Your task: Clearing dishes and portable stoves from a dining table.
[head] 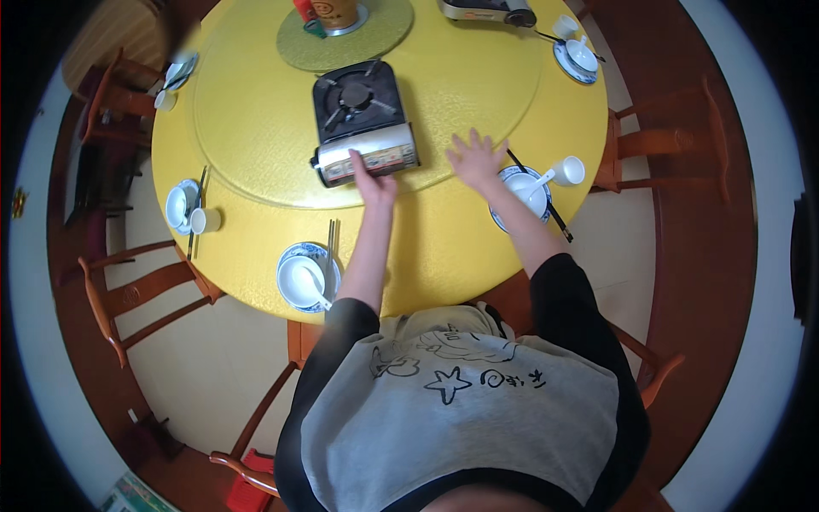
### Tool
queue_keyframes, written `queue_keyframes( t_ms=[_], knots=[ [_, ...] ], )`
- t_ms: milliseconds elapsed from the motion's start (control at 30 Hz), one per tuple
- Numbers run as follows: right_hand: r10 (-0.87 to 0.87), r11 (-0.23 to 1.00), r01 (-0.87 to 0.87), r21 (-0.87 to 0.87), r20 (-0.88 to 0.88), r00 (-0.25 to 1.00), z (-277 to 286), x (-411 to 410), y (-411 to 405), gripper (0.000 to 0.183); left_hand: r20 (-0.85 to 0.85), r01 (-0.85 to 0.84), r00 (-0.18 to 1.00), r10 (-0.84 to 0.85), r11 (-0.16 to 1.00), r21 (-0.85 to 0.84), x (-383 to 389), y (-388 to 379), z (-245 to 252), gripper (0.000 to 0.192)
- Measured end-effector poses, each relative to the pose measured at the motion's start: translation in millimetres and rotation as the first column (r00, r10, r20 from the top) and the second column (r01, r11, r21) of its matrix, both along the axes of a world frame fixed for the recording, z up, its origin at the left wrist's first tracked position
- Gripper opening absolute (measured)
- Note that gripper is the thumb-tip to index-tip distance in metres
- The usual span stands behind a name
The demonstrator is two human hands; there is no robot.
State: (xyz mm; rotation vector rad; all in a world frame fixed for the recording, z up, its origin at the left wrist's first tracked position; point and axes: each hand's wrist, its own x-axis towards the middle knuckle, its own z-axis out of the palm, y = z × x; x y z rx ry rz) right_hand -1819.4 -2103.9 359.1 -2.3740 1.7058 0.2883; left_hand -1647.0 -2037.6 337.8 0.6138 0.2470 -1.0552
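Note:
A portable gas stove (356,96) with a black burner top and a silver front housing stands before me, over the yellow-covered turntable (256,147). My left hand (375,187) grips its front edge, thumb on the labelled front; the other fingers are partly hidden below. Empty and with fingers spread, my right hand (477,160) is over the turntable's near right edge. Beside that hand is a place setting: a blue-and-white plate (501,214), a white bowl (521,192) with a spoon, black chopsticks (560,223) and a white cup (569,170).
A second stove (489,11) is at the far right of the turntable. At the back, a smaller round tray (384,45) carries a brown container (336,13). Another bowl (297,281) lies near my left forearm. Wooden chairs (665,150) surround the table (422,256).

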Motion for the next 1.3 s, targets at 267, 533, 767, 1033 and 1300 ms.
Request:
queue_keyframes(
  t_ms=[267,533,767,1033,1300],
  knots=[
    [0.257,0.961,-0.254,0.106,-0.01,0.966,14.2,47.0,52.0,0.053,0.13,-0.095,0.988,0.081,0.99,0.1,65.2,18.8,-8.1,0.048],
    [0.021,0.993,-0.102,0.055,0.777,0.629,4.2,14.1,31.7,0.052,0.129,-0.048,0.991,0.025,0.982,0.181,119.6,52.5,10.7,0.051],
    [-0.257,0.826,0.515,0.228,0.966,-0.015,11.7,-30.9,-66.1,0.056,0.208,-0.059,0.978,0.029,0.988,0.14,131.5,123.1,55.3,0.054],
    [-0.708,0.482,0.487,0.729,0.651,-0.273,10.6,-55.6,-142.8,0.077,0.303,-0.186,0.944,0.129,0.968,0.17,125.6,231.3,74.3,0.048],
    [-0.766,0.569,-0.155,0.808,0.452,-0.457,-7.3,-22.3,-127.3,0.058,0.365,-0.269,0.91,0.198,0.951,0.154,84.4,288.3,118.9,0.06]
  ],
)
